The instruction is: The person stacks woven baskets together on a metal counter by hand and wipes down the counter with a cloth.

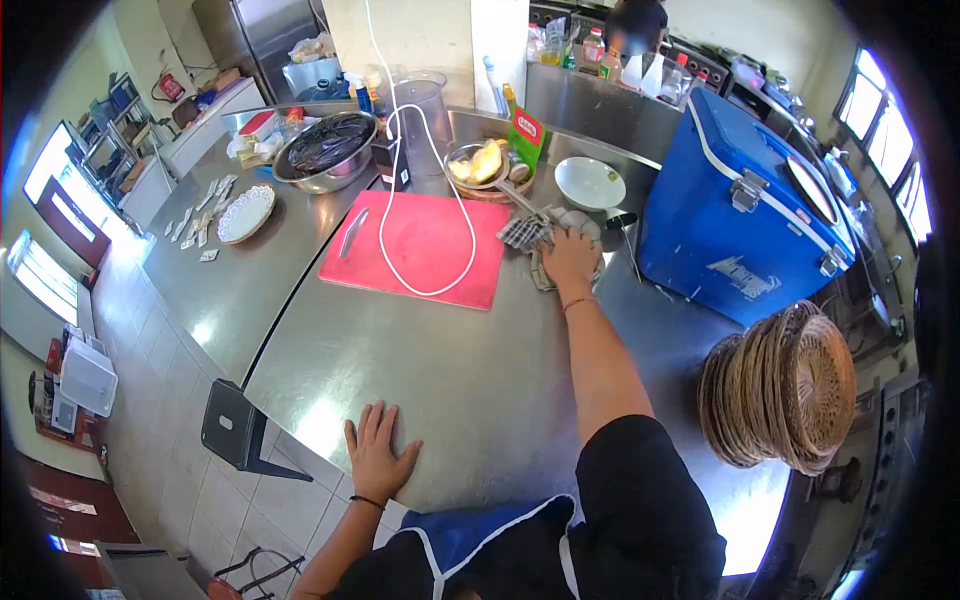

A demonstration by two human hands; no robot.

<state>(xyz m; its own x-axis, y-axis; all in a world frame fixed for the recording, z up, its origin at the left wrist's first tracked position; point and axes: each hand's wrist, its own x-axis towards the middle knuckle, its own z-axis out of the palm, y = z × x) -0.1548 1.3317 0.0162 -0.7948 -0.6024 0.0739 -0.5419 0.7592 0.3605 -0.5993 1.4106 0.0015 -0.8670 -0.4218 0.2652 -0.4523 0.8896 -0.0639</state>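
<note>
My right hand point(570, 255) reaches forward over a bunched checked cloth point(525, 233), fingers bent on it against the steel table point(480, 380). Beside the cloth are a white bowl point(590, 184) and a small dark cup point(620, 219), which looks tipped over. Just behind it, a strainer point(480, 168) with yellowish pieces rests over a woven basket. My left hand point(380, 450) lies flat near the table's front edge, fingers spread, holding nothing. To the left of the cloth lies a red cutting board point(430, 240) with a knife point(353, 233) and a white cable point(470, 262) across it.
A large blue cooler point(740, 220) stands on the right, with a stack of wicker baskets point(770, 390) in front of it. Toward the back left are a metal bowl point(325, 175) with a black bag, a plate point(246, 214) and scattered small packets point(205, 215). Another person point(640, 25) stands behind the counter.
</note>
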